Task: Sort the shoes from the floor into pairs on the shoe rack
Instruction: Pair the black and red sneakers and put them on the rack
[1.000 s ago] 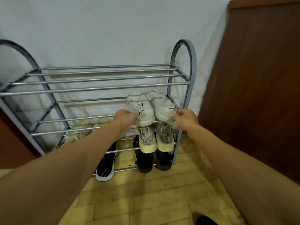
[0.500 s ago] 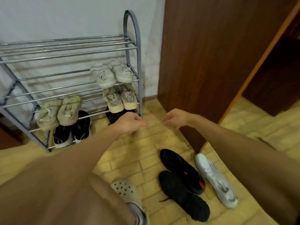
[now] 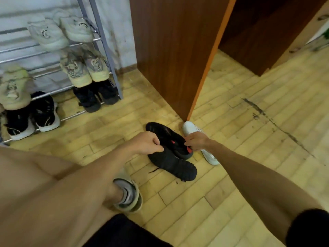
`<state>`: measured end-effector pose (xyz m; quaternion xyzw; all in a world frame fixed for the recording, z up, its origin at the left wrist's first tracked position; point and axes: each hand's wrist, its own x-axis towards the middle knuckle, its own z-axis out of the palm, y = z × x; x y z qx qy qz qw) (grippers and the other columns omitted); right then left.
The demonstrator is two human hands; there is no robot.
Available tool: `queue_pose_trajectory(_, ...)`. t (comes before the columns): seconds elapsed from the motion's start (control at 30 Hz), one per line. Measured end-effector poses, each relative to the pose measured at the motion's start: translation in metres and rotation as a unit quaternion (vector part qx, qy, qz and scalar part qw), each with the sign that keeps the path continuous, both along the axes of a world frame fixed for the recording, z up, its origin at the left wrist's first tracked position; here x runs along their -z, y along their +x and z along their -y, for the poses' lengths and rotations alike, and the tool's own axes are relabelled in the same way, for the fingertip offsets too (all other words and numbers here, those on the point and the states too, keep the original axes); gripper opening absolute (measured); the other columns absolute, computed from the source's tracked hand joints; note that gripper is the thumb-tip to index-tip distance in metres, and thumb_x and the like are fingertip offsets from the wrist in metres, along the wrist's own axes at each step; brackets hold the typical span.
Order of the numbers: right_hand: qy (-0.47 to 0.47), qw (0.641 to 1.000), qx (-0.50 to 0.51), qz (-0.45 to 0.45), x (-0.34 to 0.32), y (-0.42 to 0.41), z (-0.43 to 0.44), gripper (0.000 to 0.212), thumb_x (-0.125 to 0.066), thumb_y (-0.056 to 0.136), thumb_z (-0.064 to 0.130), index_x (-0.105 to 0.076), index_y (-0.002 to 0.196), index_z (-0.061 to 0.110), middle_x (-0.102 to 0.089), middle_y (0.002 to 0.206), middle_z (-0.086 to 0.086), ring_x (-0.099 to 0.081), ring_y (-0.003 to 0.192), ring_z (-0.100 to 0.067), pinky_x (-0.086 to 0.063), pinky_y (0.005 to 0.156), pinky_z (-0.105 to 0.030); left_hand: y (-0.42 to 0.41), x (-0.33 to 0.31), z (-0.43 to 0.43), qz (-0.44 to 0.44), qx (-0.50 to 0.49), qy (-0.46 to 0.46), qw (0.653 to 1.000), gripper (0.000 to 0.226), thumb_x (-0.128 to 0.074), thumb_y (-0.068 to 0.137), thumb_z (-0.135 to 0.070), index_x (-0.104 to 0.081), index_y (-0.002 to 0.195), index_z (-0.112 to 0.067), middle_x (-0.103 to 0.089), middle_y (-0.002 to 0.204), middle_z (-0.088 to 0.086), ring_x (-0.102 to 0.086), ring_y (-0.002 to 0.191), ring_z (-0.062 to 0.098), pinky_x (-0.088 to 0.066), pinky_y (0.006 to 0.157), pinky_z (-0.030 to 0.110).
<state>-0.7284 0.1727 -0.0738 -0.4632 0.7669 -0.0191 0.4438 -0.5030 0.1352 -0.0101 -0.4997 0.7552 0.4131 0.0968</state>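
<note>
Two black shoes lie side by side on the wooden floor. The far black shoe has a red lining; the near black shoe lies with its toe towards me. My left hand is curled on the near shoe's collar. My right hand pinches the heel rim of the far one. Both shoes rest on the floor. A single white shoe lies just right of them, partly hidden by my right wrist. The metal shoe rack stands at the upper left.
The rack holds a white pair, a beige pair, a black pair, pale green shoes and a black-and-white pair. A brown wooden panel stands right of the rack. My foot in a clog is near.
My hands left the white pair on the rack and came down and right to the two black shoes on the floor. The view swung from the rack to the floor.
</note>
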Motion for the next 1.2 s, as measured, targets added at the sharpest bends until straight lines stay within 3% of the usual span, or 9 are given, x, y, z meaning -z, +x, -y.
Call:
queue_pose_trajectory(0.13,0.026,0.993,-0.022,-0.115,0.038,-0.009,-0.009,0.02,-0.053,0.087,0.023,-0.054,0.073,0.009,-0.05,0.067,-0.002,-0.047,0.056,-0.014,-0.034,0.048,-0.022,0.0,0.001,0.002,0.07,0.071,-0.094,0.991,0.038,-0.061,0.082,-0.042,-0.062,0.115,-0.025,-0.06,0.112,-0.003,-0.059,0.101,0.017,-0.051,0.086,0.035)
queue_pose_trajectory(0.27,0.018,0.986,0.018,-0.167,0.07,-0.012,-0.003,0.039,-0.055,0.088,0.032,-0.057,0.118,0.008,-0.062,0.104,-0.008,-0.059,0.094,-0.023,-0.047,0.079,-0.032,0.01,0.006,0.01,0.083,0.066,-0.092,0.99,0.036,-0.06,0.083,-0.042,-0.061,0.116,-0.026,-0.058,0.117,-0.001,-0.059,0.103,0.019,-0.051,0.088,0.039)
queue_pose_trajectory(0.47,0.054,0.982,0.174,-0.044,0.104,0.012,0.024,0.074,-0.069,0.082,0.027,-0.035,0.141,-0.001,-0.045,0.14,-0.023,-0.047,0.126,-0.039,-0.044,0.102,-0.044,0.032,0.02,0.026,0.149,0.076,-0.026,0.986,0.038,-0.057,0.086,-0.039,-0.06,0.12,-0.022,-0.059,0.123,0.001,-0.056,0.111,0.021,-0.048,0.094,0.036)
queue_pose_trajectory(0.6,0.078,0.974,0.212,-0.008,0.115,0.004,0.037,0.061,-0.069,0.079,0.005,-0.045,0.133,-0.008,-0.056,0.12,-0.025,-0.058,0.096,-0.035,-0.049,0.066,-0.037,0.034,0.027,0.035,0.155,0.075,-0.022,0.985,0.038,-0.056,0.087,-0.037,-0.061,0.12,-0.019,-0.059,0.123,0.003,-0.057,0.11,0.023,-0.049,0.092,0.037)
queue_pose_trajectory(0.7,0.108,0.977,0.184,-0.023,0.124,0.001,0.038,0.058,-0.069,0.076,0.003,-0.048,0.129,-0.008,-0.056,0.104,-0.019,-0.056,0.091,-0.032,-0.05,0.074,-0.037,0.035,0.033,0.037,0.146,0.078,-0.027,0.986,0.039,-0.056,0.088,-0.035,-0.059,0.122,-0.017,-0.055,0.126,0.004,-0.056,0.111,0.024,-0.049,0.091,0.038)
queue_pose_trajectory(0.8,0.152,0.977,0.148,-0.029,0.125,0.009,0.033,0.063,-0.073,0.077,0.013,-0.046,0.131,-0.006,-0.059,0.107,-0.018,-0.059,0.092,-0.029,-0.055,0.083,-0.038,0.039,0.038,0.036,0.161,0.082,-0.019,0.983,0.041,-0.056,0.088,-0.035,-0.057,0.125,-0.016,-0.055,0.127,0.004,-0.057,0.11,0.024,-0.05,0.091,0.039)
queue_pose_trajectory(0.93,0.167,0.979,0.119,-0.004,0.107,0.019,0.026,0.052,-0.079,0.074,0.022,-0.057,0.116,-0.002,-0.063,0.091,-0.013,-0.062,0.066,-0.02,-0.054,0.05,-0.026,0.041,0.039,0.036,0.17,0.07,-0.009,0.983,0.039,-0.056,0.087,-0.035,-0.059,0.121,-0.016,-0.06,0.12,0.005,-0.059,0.105,0.024,-0.051,0.091,0.04)
queue_pose_trajectory(1.07,0.127,0.984,0.122,0.038,0.08,0.026,0.031,0.057,-0.084,0.069,0.02,-0.058,0.113,-0.003,-0.064,0.105,-0.015,-0.067,0.078,-0.023,-0.06,0.065,-0.03,0.036,0.031,0.031,0.149,0.068,-0.016,0.986,0.034,-0.056,0.086,-0.033,-0.065,0.114,-0.015,-0.063,0.117,0.006,-0.06,0.105,0.025,-0.051,0.091,0.04)
queue_pose_trajectory(1.2,0.085,0.974,0.181,0.109,0.045,0.034,0.04,0.049,-0.082,0.073,0.019,-0.059,0.11,-0.003,-0.067,0.089,-0.013,-0.065,0.068,-0.02,-0.059,0.062,-0.027,0.032,0.025,0.023,0.111,0.018,-0.022,0.993,0.032,-0.057,0.085,-0.032,-0.066,0.111,-0.015,-0.062,0.119,0.007,-0.059,0.107,0.024,-0.05,0.093,0.04)
